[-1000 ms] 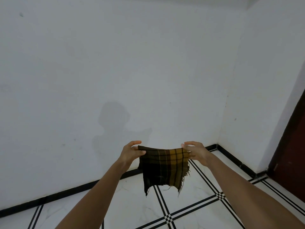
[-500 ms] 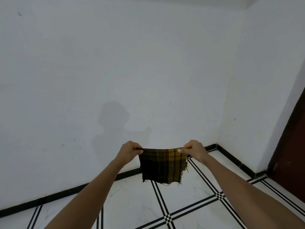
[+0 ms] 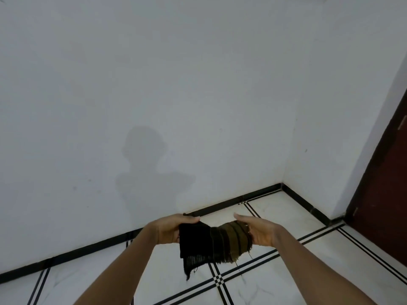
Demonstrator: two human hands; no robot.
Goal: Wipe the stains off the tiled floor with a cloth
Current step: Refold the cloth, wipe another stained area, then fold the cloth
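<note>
Both hands hold the cloth (image 3: pixel 211 243) in the air above the tiled floor (image 3: pixel 286 271), near the room's corner. The left hand (image 3: pixel 169 230) has its fingers closed on the cloth's dark edge. The right hand (image 3: pixel 257 232) is flat, fingers straight, against the olive striped edge.

Cloth (image 3: pixel 214 244) hangs up in the air between the two hands, left hand (image 3: pixel 169 230) at its 9 o'clock, right hand (image 3: pixel 258 233) at 3. Tiled floor (image 3: pixel 275 280) sits below, wall (image 3: pixel 176 95) behind at 12, door (image 3: pixel 383 205) off at 3.
</note>
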